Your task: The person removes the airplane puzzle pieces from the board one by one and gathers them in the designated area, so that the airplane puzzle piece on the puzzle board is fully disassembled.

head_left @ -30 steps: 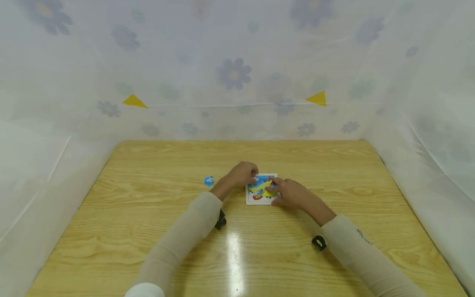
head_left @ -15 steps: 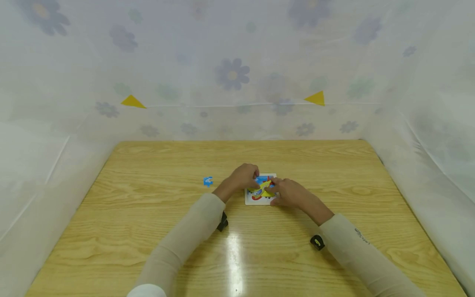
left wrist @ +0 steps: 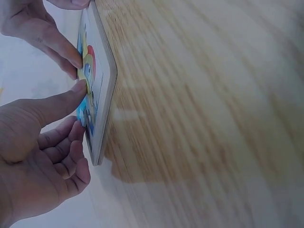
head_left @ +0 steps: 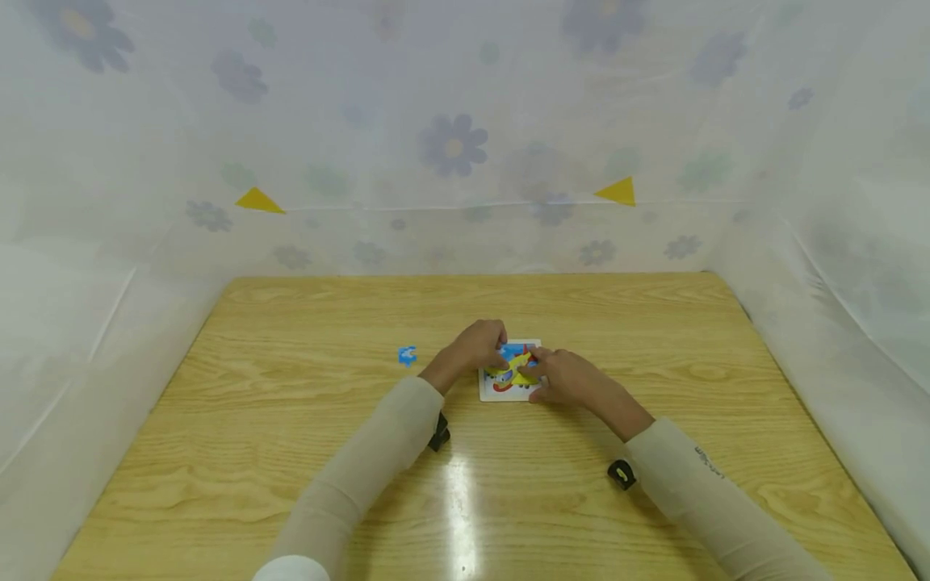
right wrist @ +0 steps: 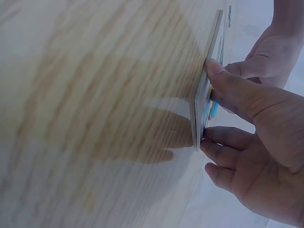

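A small square jigsaw puzzle (head_left: 512,395) with a white border and a blue, yellow and red cartoon picture lies on the table. My left hand (head_left: 475,343) is over its upper left part. In the left wrist view the left thumb (left wrist: 71,95) presses on the picture, and the other fingers curl in at the puzzle's edge. From the other side, my right hand (head_left: 574,379) holds the puzzle. The right thumb (right wrist: 218,71) sits against the near edge, one finger reaches over the picture, and other fingertips touch the right edge. Both hands hide parts of the picture.
A loose blue jigsaw piece (head_left: 407,356) lies on the wooden table (head_left: 305,323), left of the left hand. Pale flowered sheeting (head_left: 465,234) surrounds the table at the back and sides. It bears two yellow triangles. Black wrist devices (head_left: 622,474) hang below both sleeves.
The left hand has shifted slightly right and down, and its thumb has come farther over the picture. The right hand stays in place on the puzzle.
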Available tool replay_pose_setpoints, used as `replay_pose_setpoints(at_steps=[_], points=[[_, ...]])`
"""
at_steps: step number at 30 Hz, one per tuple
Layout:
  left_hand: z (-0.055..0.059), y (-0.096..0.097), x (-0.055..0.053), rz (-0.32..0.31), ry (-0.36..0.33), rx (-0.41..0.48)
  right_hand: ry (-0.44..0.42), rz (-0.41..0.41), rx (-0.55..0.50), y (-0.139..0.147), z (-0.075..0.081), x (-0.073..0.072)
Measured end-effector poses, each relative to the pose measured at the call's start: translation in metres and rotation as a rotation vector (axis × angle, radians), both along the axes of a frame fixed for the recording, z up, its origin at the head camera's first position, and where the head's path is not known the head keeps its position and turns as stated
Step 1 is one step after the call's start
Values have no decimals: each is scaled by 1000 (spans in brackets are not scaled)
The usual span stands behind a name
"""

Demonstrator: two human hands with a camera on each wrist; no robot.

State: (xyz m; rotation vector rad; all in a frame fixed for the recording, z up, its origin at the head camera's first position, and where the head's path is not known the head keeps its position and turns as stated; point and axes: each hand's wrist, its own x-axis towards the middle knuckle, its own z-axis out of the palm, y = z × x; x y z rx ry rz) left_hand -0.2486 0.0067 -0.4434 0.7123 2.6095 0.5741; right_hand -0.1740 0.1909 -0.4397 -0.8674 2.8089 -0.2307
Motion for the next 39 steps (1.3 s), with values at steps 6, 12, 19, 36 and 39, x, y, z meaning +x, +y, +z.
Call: replay_pose_setpoints(at_steps=[6, 12, 19, 36, 39], points=[[-1, 0, -1, -3, 22, -18, -7, -13, 2, -1, 0, 0], [-1, -1, -1, -8, 43, -25, 11, 2, 8, -1, -1, 0], [-2, -1, 0, 8, 120, 25, 25, 9, 11, 0, -1, 1], [3, 1, -1, 45, 153, 23, 7, -9, 1, 0, 1, 2], [4, 0, -1, 36, 156, 30, 17, -1, 13, 0, 1, 3]])
